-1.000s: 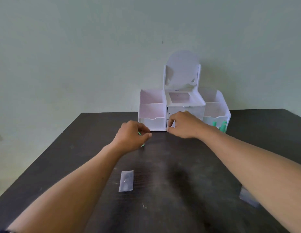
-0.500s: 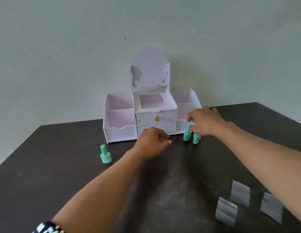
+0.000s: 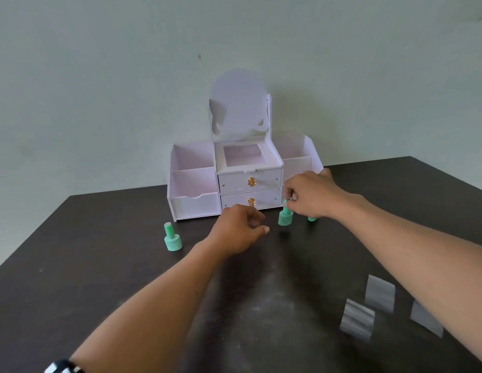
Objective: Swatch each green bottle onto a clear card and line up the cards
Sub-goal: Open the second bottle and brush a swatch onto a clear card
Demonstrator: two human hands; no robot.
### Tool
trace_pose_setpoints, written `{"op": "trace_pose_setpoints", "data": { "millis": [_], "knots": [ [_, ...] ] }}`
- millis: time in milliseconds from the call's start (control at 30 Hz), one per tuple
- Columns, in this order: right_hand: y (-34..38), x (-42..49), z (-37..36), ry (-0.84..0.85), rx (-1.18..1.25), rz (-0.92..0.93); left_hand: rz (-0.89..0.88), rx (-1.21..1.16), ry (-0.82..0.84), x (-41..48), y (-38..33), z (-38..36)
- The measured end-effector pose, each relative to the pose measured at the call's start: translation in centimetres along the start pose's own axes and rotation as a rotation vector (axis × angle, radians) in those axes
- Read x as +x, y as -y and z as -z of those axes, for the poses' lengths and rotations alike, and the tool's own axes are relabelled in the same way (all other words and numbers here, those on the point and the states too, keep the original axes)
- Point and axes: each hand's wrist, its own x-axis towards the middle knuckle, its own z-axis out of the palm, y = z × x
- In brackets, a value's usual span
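Three green bottles stand on the dark table (image 3: 73,265), all upright. One bottle (image 3: 172,237) sits alone at left, in front of the organizer's left bin, well apart from both hands. A second bottle (image 3: 285,217) stands just in front of the organizer's drawers, w/ the right hand (image 3: 310,196) pinching its cap from above, thumb & forefinger closed on the top. A third bottle (image 3: 312,218) is mostly hidden under that same hand; only its base shows, so contact can't be told.

Left hand (image 3: 241,228) hovers over the table between the lone bottle and the pinched one, fingers curled loosely toward the thumb, tips nearly meeting; nothing visible in it. A black-and-white band (image 3: 62,366) shows on the left arm at the bottom edge.

The pale pink organizer (image 3: 194,205) sits at the table's back edge vs. the wall: open bins left & right, two center drawers w/ gold knobs (image 3: 251,181), a round mirror panel (image 3: 238,103) on top.

Three clear cards lie near right, close together, not in a straight row: card one (image 3: 357,319), card two (image 3: 380,293) behind it, card three (image 3: 425,317) partly under the right forearm. Whether any carry color can't be told.
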Motion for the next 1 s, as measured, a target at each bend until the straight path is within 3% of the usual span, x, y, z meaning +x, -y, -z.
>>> {"op": "trace_pose_setpoints", "data": {
  "millis": [367,867,1000],
  "knots": [
    [8.2,-6.0,0.9,0.076,0.096,0.162,0.102,-0.018,-0.005,-8.4,2.5,1.2],
    [9.1,-7.3,-0.4,0.148,0.119,0.072,0.177,-0.049,-0.084,-8.3,3.0,-1.9],
    [9.0,-7.0,-1.0,0.201,0.115,0.136,0.138,-0.027,-0.078,-8.1,3.0,-1.9]
  ]
}}
